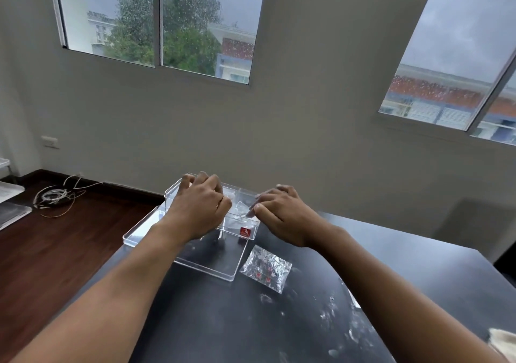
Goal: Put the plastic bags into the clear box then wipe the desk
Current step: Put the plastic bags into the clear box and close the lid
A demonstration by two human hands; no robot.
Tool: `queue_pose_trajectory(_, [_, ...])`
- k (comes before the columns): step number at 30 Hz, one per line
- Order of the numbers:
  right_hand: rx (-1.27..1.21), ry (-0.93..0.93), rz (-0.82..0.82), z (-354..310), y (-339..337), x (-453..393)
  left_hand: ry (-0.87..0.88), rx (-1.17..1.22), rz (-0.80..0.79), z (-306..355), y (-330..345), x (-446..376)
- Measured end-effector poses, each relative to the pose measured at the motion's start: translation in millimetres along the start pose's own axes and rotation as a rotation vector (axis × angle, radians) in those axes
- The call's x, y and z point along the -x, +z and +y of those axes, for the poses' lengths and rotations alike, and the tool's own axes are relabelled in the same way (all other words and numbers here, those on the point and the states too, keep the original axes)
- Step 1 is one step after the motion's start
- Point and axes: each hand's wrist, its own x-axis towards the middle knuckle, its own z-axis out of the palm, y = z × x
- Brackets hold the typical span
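Note:
The clear box (212, 262) stands on the black desk (391, 256), with a red label (245, 232) on its near rim. My left hand (199, 206) rests over the box's left side, its fingers curled on the far rim. My right hand (282, 213) is at the box's right rim, fingertips pinching a crumpled clear plastic bag (240, 209) in the box's opening. Another plastic bag (265, 268), clear with red marks, lies flat on the desk just right of the box.
A clear lid (141, 230) lies at the desk's left edge behind the box. White smears (349, 326) cover the near right of the desk. A pale cloth (502, 340) shows at the bottom right corner. Coiled cable (54, 195) lies on the wooden floor at left.

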Motion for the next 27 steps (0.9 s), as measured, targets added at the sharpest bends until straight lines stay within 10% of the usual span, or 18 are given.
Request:
queue_pose_trajectory(9, [-0.013, 0.166, 0.112, 20, -36, 73, 0.398, 0.158, 0.291, 33, -27, 7])
queue_pose_trajectory(15, [0.282, 0.352, -0.233, 41, -59, 135, 0.725, 0.177, 0.095, 76, -25, 13])
queue_pose_trajectory(27, [0.135, 0.471, -0.4, 58, -52, 154, 0.672, 0.134, -0.163, 72, -7, 21])
